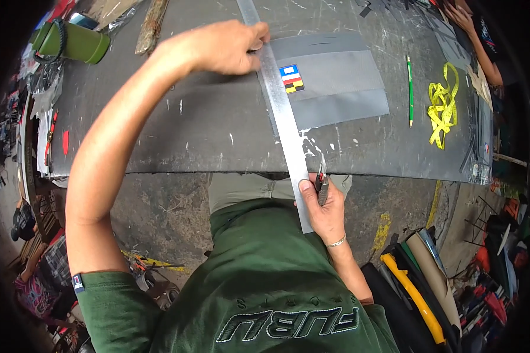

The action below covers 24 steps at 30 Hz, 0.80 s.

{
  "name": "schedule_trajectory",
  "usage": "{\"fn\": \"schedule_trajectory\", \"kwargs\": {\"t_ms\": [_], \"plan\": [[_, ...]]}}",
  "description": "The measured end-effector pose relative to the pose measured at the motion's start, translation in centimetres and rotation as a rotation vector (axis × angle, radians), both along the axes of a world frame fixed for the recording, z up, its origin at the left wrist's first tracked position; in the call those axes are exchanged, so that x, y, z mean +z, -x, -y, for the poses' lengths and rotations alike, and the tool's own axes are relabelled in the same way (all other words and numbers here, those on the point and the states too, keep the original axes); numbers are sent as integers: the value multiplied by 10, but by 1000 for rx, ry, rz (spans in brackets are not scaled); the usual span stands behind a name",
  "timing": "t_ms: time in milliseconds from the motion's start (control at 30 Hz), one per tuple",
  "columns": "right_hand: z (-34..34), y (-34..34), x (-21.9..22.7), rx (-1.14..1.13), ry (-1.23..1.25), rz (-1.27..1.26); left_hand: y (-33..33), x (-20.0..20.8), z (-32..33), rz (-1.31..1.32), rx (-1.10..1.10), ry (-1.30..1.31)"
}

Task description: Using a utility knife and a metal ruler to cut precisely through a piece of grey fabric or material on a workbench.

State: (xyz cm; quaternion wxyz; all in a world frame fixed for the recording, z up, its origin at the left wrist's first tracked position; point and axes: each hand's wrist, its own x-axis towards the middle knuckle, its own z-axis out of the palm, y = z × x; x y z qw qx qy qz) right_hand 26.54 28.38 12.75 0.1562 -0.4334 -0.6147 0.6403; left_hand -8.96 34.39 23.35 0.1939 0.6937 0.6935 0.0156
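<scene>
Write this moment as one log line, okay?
left hand: pressing metal ruler | right hand: holding utility knife at ruler edge | grey sheet under ruler

Workshop: my scarred, paint-flecked tabletop (159,129) carries a steel ruler (282,112) and yellow tape measure (443,106), material rolls (418,282) stacked beside it.

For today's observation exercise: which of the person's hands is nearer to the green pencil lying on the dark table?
Right. The right hand, gripping a utility knife at the table's near edge, lies below-left of the green pencil. The left hand presses the metal ruler farther off, left of the pencil.
</scene>
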Motion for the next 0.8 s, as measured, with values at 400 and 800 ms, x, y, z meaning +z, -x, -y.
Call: {"fn": "schedule_trajectory", "kwargs": {"t_ms": [400, 800], "plan": [[2, 0, 2, 24, -1, 11, -38, -57, 57, -123, 69, -396], [0, 5, 19, -3, 117, 6, -41, -68, 62, -73, 128, -366]]}}
